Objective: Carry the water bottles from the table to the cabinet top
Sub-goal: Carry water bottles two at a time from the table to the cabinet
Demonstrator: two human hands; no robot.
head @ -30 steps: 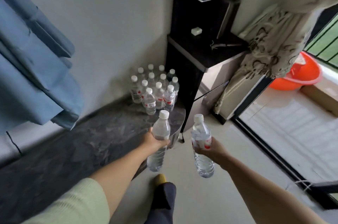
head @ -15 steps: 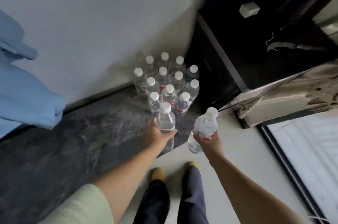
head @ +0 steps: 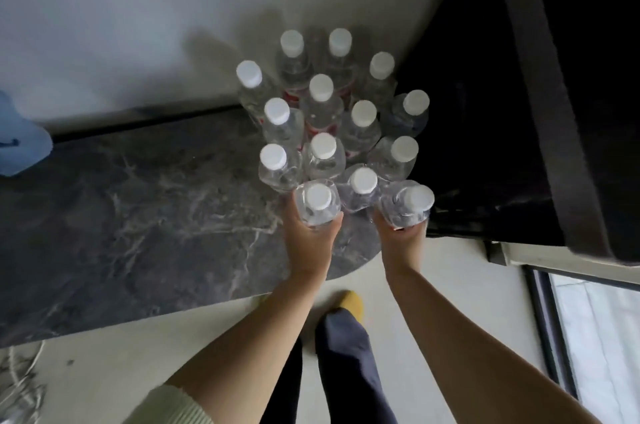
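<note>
The left hand (head: 310, 233) is wrapped around one bottle (head: 318, 203) and the right hand (head: 398, 233) around another (head: 407, 203), each gripped at the body with the cap up. Both are upright at the near side of a tight cluster of bottles (head: 323, 112) that stands at the desk's (head: 138, 198) right end, by the back edge against the wall and next to a dark cabinet (head: 519, 112). The left bottle is over the desk near its rounded near-right corner; the right one sits at or just past the right edge, and whether either base rests on the surface cannot be told from above. The bottles look full and sealed, so I'd judge each to be moderately heavy for its size, one per hand being a sensible load. The clear thin plastic will likely give a little under a squeeze and can be slick (more so if damp), so a wrap around the middle of the body, as here, should hold better than a pinch at the cap. The cluster is packed close, neighbours touching, so a bottle may nudge the one beside it; a straight vertical move looks safest.
</note>
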